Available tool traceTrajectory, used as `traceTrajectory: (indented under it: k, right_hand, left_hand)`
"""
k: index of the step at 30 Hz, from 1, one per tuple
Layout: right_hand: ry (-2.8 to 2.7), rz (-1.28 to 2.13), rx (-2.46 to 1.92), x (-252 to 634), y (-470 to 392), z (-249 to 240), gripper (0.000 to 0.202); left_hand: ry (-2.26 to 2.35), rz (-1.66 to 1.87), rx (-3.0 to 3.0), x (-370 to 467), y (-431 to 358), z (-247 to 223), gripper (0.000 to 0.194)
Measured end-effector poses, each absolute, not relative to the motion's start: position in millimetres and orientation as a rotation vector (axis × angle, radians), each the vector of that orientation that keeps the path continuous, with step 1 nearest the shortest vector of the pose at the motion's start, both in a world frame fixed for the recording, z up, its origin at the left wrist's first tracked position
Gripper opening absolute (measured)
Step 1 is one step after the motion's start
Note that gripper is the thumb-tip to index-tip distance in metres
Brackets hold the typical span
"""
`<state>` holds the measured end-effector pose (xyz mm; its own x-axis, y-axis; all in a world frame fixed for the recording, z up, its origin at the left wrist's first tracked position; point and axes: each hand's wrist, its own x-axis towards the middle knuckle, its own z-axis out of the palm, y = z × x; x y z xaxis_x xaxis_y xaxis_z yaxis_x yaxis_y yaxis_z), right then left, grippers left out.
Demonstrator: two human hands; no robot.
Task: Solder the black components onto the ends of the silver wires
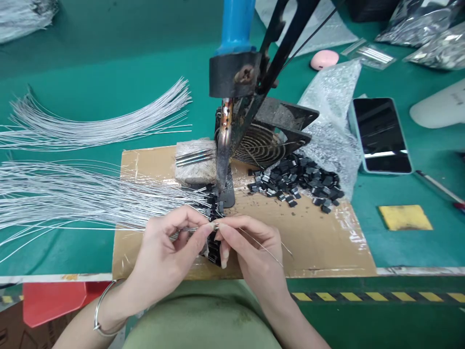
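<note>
Nearest: green clothing (203,320) at the worktop's near edge; a silvery bangle (100,310) circled the left wrist. The left hand (169,257) and right hand (259,252) met just above the cardboard sheet (308,242). Both grips were clenched, thumb against fingers, on fine work; fingertips nearly touched.

Held item: thin wires (261,246), pale grey and slender, pinched between the two hands. Lengths trailed out past the right hand, slightly bent, over the cardboard. The pinched section had a metallic shine; its exact join was hidden by the fingers.

Directly beneath and beyond the fingers ran a row of small black parts (214,249), glossy and block-like, partly covered by the hands. A loose sheaf of wires (72,194) reached it from the left, silvery white, strands fanned apart and crossing.

Beyond: a wrapped block (196,169) carried several metal rods (196,157). The metal nozzle (224,140) of a blue-handled tool (238,29) pointed down over the row, its tube heat-stained. A dusty fan (259,143) stood behind; a heap of black pieces (308,179) lay to its right.

Outer worktop (410,252), green: yellow pad (405,217), phone (381,135), bubble wrap (334,97), curved second wire bundle (109,128), pink rounded object (324,60), clear bags (439,43) at far right.
</note>
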<state>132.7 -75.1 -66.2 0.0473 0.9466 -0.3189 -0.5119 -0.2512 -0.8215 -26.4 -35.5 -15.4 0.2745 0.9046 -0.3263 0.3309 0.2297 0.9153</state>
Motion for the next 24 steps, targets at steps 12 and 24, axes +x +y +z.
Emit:
traceTrajectory:
  k: [12,24]
  right_hand:
    - [-0.428,1.740,-1.021,143,-68,-62,0.012]
    - [-0.336,1.751,-0.963,136,-68,-63,0.017]
  left_hand:
    - [1.233,0.535,1.383,-27,-32,-9,0.019]
    - [1.295,0.650,1.377,-26,-39,-18,0.016]
